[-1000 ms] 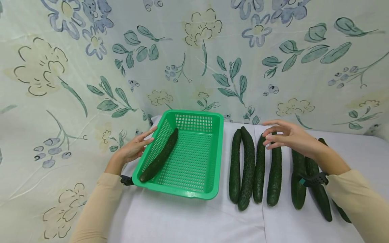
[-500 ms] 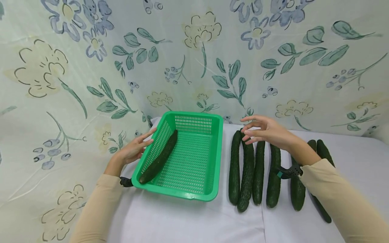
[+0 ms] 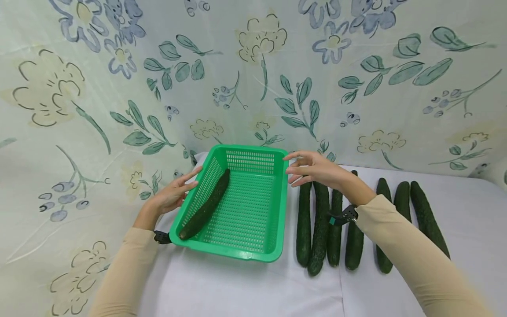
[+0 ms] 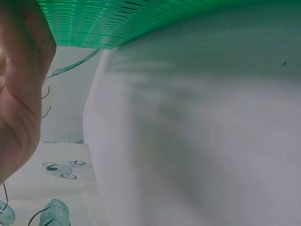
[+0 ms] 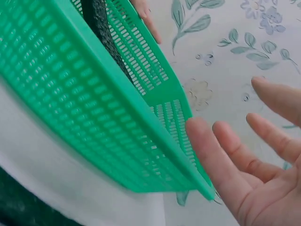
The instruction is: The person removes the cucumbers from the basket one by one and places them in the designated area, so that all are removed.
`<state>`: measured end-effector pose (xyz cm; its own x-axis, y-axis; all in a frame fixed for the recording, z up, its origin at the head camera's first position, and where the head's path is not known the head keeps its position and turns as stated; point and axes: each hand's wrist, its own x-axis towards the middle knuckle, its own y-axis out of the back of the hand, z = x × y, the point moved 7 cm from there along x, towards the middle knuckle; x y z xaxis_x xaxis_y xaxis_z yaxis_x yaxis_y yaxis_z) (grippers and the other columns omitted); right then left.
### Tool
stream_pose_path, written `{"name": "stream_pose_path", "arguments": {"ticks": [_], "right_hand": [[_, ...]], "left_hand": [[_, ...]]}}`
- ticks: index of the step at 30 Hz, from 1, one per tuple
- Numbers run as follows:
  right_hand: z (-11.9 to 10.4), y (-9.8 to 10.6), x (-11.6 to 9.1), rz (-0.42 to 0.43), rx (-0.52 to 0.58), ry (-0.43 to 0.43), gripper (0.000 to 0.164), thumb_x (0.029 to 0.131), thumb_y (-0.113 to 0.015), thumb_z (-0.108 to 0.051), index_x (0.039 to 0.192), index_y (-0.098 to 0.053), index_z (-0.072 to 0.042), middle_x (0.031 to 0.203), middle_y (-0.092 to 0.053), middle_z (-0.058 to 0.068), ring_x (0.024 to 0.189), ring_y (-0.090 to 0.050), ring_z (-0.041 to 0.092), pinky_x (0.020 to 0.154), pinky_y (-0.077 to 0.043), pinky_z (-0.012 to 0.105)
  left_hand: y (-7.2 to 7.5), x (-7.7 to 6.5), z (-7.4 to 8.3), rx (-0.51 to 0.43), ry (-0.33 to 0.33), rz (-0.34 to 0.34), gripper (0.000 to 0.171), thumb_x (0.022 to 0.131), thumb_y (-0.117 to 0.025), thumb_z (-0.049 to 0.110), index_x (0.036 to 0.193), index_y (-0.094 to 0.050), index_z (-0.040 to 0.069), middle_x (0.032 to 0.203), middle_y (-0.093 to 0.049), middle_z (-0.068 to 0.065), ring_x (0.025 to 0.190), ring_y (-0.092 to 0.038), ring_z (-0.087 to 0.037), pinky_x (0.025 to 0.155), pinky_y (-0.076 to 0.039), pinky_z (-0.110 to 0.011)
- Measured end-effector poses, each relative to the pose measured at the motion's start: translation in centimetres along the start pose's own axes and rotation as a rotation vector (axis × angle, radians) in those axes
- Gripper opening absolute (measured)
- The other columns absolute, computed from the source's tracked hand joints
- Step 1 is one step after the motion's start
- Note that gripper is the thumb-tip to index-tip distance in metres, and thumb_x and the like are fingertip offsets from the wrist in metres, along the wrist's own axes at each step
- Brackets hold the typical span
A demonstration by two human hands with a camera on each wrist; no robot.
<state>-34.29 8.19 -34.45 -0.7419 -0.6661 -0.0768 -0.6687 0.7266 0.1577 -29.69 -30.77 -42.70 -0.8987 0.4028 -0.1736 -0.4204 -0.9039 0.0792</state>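
A green plastic basket (image 3: 253,255) with slotted walls stands on the left half of the white-covered table. One long dark green cucumber (image 3: 206,207) lies inside it, slanting along the left wall. My left hand (image 3: 171,196) rests against the outside of that wall, its fingers extended up to the rim. Only its edge (image 4: 21,89) shows in the left wrist view, beneath the basket wall. At the far right corner of the basket is my right hand (image 3: 314,169), fingers spread and holding nothing. Its fingertips are right by the rim (image 5: 155,132) in the right wrist view.
Several more cucumbers (image 3: 320,233) lie roughly side by side to the right of the basket, partly covered by my right forearm. A white cloth (image 3: 222,286) covers the table. Floral fabric (image 3: 237,88) hangs behind and to the left.
My right hand has moved left from above the cucumbers to the basket's right rim. My left hand and the basket have stayed about where they were.
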Motion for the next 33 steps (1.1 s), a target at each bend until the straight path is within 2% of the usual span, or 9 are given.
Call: {"name": "stream_pose_path", "arguments": {"ticks": [4,11,19,28,33], "right_hand": [[0.2,-1.5,1.4,-0.027,0.055,-0.054,0.053,0.1,-0.062,-0.008,0.147,-0.039,0.001,0.128,-0.051,0.031,0.107,-0.061,0.049,0.088,-0.053,0.052],[0.4,-4.0,3.6,-0.016,0.119,-0.16,0.055,0.1,-0.061,-0.007,0.149,-0.037,0.003,0.136,-0.048,0.029,0.097,-0.068,0.037,0.094,-0.049,0.054],[0.6,-6.6,6.1,0.007,0.165,-0.221,0.049,0.101,-0.061,-0.008,0.146,-0.043,0.001,0.133,-0.048,0.031,0.108,-0.062,0.047,0.093,-0.049,0.054],[1.1,-9.5,8.3,0.054,0.242,-0.296,0.05,0.1,-0.062,-0.01,0.147,-0.044,-0.004,0.141,-0.042,0.034,0.119,-0.052,0.054,0.098,-0.045,0.057],[1.8,-10.8,9.5,0.089,0.275,-0.327,0.047,0.099,-0.065,-0.012,0.143,-0.05,-0.006,0.141,-0.045,0.032,0.118,-0.054,0.051,0.097,-0.047,0.055]], "left_hand": [[0.0,0.1,0.0,-0.013,0.0,-0.001,0.058,0.109,-0.043,0.026,0.161,-0.018,0.035,0.068,-0.056,0.002,0.043,-0.037,-0.007,0.045,-0.039,-0.021],[0.2,0.1,-0.1,-0.006,0.003,-0.002,0.058,0.109,-0.043,0.026,0.161,-0.018,0.036,0.068,-0.053,0.001,0.043,-0.036,-0.007,0.046,-0.039,-0.022],[0.2,0.1,-0.2,0.004,0.011,0.013,0.059,0.109,-0.045,0.028,0.161,-0.018,0.036,0.064,-0.046,-0.001,0.043,-0.035,-0.007,0.045,-0.038,-0.022],[0.1,0.1,-0.1,-0.01,0.016,0.022,0.059,0.109,-0.045,0.028,0.161,-0.019,0.037,0.081,-0.058,-0.003,0.046,-0.038,-0.01,0.047,-0.04,-0.022],[0.1,0.1,-0.1,-0.027,0.005,0.008,0.059,0.109,-0.044,0.026,0.161,-0.017,0.035,0.093,-0.061,-0.005,0.048,-0.041,-0.01,0.049,-0.043,-0.023]]}}
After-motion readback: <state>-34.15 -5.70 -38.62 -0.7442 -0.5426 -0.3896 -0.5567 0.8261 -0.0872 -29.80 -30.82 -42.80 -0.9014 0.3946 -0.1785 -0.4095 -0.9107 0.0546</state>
